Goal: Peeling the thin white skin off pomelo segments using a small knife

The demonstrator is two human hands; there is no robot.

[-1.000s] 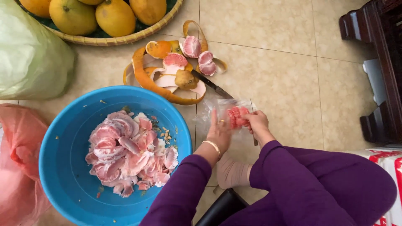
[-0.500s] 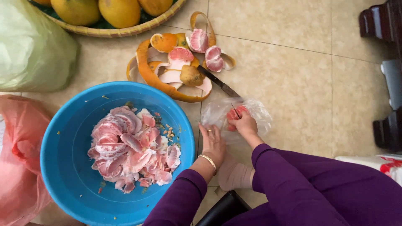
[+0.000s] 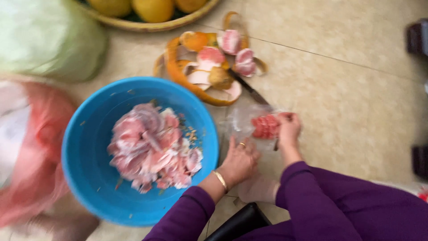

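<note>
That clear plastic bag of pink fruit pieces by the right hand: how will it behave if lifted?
The clear bag looks thin and crumpled, so probably floppy. The pink pieces sit bunched at one end, so it would likely sag there. Probably light.

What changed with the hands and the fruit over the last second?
The left hand let go of the clear plastic bag of pink fruit pieces and dropped back beside the blue plastic basin. The right hand stays on the bag. Basin, orange peel pile and knife stayed put.
</note>
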